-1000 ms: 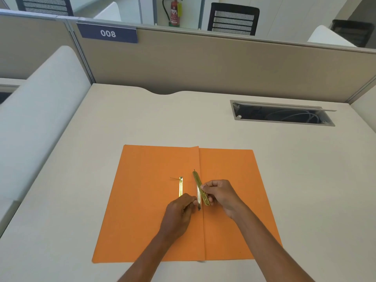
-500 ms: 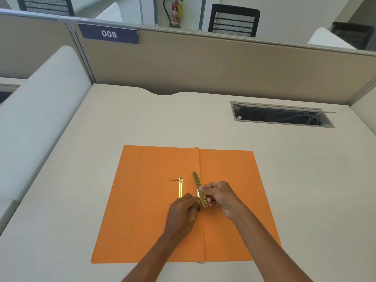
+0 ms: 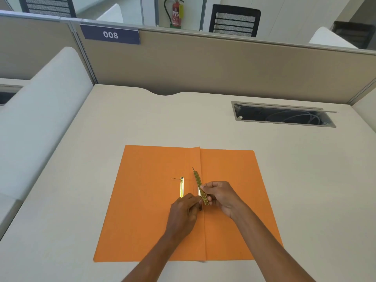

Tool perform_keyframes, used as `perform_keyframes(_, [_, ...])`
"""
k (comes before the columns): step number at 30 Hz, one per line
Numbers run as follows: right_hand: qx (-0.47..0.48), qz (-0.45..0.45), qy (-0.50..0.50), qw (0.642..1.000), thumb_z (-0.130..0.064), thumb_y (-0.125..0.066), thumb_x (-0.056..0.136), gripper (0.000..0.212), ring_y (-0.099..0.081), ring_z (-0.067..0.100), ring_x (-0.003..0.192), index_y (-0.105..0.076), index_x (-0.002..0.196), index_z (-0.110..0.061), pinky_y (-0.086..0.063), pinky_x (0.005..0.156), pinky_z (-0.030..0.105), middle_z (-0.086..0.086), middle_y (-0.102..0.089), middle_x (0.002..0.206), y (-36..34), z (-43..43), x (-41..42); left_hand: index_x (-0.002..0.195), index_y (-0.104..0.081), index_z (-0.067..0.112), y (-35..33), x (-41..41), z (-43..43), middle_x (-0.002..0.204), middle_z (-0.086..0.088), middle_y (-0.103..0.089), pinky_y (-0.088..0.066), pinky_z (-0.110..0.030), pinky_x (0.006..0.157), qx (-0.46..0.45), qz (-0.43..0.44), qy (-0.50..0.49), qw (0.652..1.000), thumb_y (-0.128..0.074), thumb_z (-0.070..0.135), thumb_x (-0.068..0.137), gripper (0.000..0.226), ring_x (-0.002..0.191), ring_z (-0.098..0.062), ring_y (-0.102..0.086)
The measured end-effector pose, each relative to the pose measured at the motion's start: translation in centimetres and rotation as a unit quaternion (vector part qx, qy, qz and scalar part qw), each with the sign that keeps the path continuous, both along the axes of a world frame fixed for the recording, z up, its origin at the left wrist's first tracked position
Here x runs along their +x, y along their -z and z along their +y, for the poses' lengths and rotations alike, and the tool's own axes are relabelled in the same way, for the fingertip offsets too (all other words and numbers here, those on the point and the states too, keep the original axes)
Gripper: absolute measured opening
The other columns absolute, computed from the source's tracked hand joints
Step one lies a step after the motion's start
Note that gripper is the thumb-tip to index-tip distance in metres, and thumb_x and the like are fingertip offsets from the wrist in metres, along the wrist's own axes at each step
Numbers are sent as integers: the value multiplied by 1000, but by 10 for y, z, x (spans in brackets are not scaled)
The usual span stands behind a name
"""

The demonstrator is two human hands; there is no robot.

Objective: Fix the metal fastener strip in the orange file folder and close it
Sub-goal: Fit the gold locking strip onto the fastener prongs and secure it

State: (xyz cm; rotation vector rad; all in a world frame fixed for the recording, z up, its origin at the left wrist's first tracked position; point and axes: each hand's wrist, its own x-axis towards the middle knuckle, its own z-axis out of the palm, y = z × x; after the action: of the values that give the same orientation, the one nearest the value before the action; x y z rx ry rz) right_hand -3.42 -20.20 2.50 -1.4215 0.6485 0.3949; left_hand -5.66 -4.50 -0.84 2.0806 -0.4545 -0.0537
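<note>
The orange file folder (image 3: 146, 210) lies open and flat on the desk, its spine fold running down the middle. A brass fastener strip (image 3: 197, 178) is tilted over the fold, and my right hand (image 3: 221, 197) pinches its near end. My left hand (image 3: 184, 214) touches the same near end from the left, fingertips closed on a part I cannot make out. A second brass bar (image 3: 181, 187) lies flat on the left flap, with thin prongs sticking out at its far end.
The beige desk (image 3: 295, 190) is bordered by a tan partition (image 3: 223, 66) at the back and a white padded divider (image 3: 40, 110) on the left. An open cable tray (image 3: 282, 116) is sunk into the desk at the back right.
Both hands have stayed at the spine fold with only slight shifts. The strip held by my right hand keeps the same tilt.
</note>
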Motion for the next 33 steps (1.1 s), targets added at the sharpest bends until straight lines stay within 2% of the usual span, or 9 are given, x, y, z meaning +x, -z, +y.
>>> perform_keyframes(8, [5, 3, 1, 1000, -7, -72, 86, 17, -58, 11, 40, -67, 95, 7, -41, 41, 23, 5, -57, 56, -1, -1, 1, 71, -63, 19, -5, -2, -5, 65, 6, -55, -31, -23, 57, -3, 12, -33, 999, -60, 2, 90, 25, 55, -15, -45])
perform_keyframes(13, [6, 5, 7, 1000, -7, -71, 86, 17, -51, 9, 42, -68, 96, 6, -43, 42, 22, 0, -60, 53, -1, 1, 1, 70, -64, 14, -9, -3, -7, 62, 12, -48, -27, -19, 57, -9, 18, -52, 998, -60, 3, 90, 22, 54, -10, -39])
perform_keyframes(18, [19, 15, 9, 1000, -8, -71, 87, 17, -56, 10, 42, -67, 97, 5, -42, 42, 22, 2, -60, 53, -1, 1, 0, 69, -58, 16, -10, -4, -7, 64, 9, -51, -30, -25, 58, 2, 9, -42, 999, -59, 3, 90, 25, 55, -14, -40])
perform_keyframes(25, [0, -2, 10, 1000, -9, -73, 86, 21, -55, 13, 42, -67, 97, 7, -40, 42, 24, 6, -60, 57, 1, 1, 1, 75, -63, 16, -9, -5, -6, 69, 3, -58, -42, -36, 59, 23, -11, -24, 999, -59, 4, 89, 19, 59, -21, -48])
perform_keyframes(30, [-2, -8, 8, 1000, -9, -72, 86, 21, -47, 13, 43, -67, 97, 8, -40, 44, 27, 7, -59, 59, 1, 0, 1, 84, -67, 18, -8, -6, -6, 71, 2, -59, -44, -37, 59, 44, -29, -23, 998, -60, 3, 87, 17, 60, -25, -48])
perform_keyframes(33, [5, -4, 8, 1000, -9, -70, 88, 26, -48, 13, 43, -65, 103, 12, -40, 46, 28, 15, -58, 68, 1, 1, 1, 85, -68, 19, -9, -6, -8, 70, 2, -59, -43, -36, 57, 46, -30, -38, 998, -61, 4, 87, 17, 59, -25, -48])
